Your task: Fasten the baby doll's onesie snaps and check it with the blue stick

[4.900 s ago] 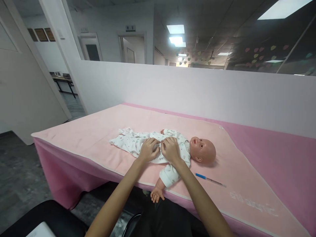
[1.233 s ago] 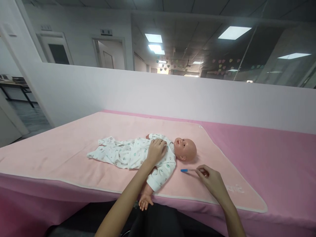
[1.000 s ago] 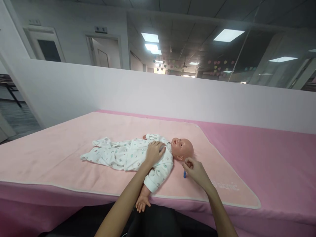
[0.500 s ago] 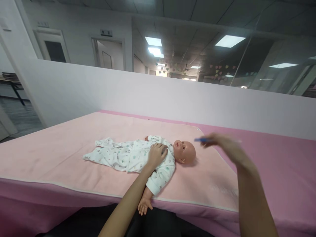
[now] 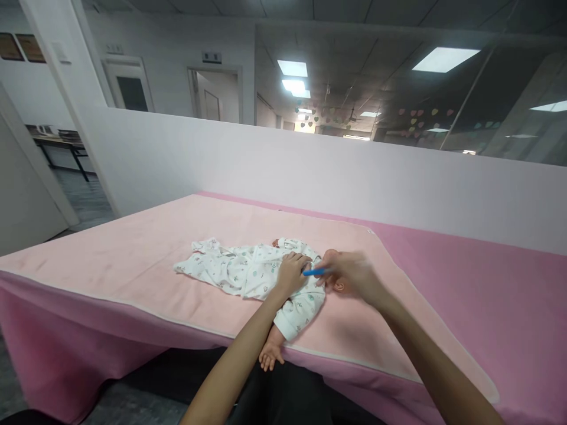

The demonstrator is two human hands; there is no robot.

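A baby doll (image 5: 261,268) in a white patterned outfit lies on its back, its head pointing right. My left hand (image 5: 292,273) rests on the doll's upper chest near the collar, its fingers laid over the cloth. Above the doll's face, my right hand (image 5: 352,274) is closed on a slim blue stick-like object (image 5: 314,272), whose exact kind is blurred. The blue end points left, close to my left fingertips. Most of the doll's head (image 5: 339,286) is hidden behind my right hand. One doll hand (image 5: 270,356) hangs over the near edge.
The doll lies on a peach mat (image 5: 155,254) with a pale border, spread over a pink cover (image 5: 487,283). A low white wall (image 5: 310,171) with glass above it stands behind. A doorway at the left shows a table (image 5: 66,141).
My right hand has moved left with the blue stick-like object, from beyond the doll's head to over its face and neck. My left hand stays on the chest. The view has shifted left.
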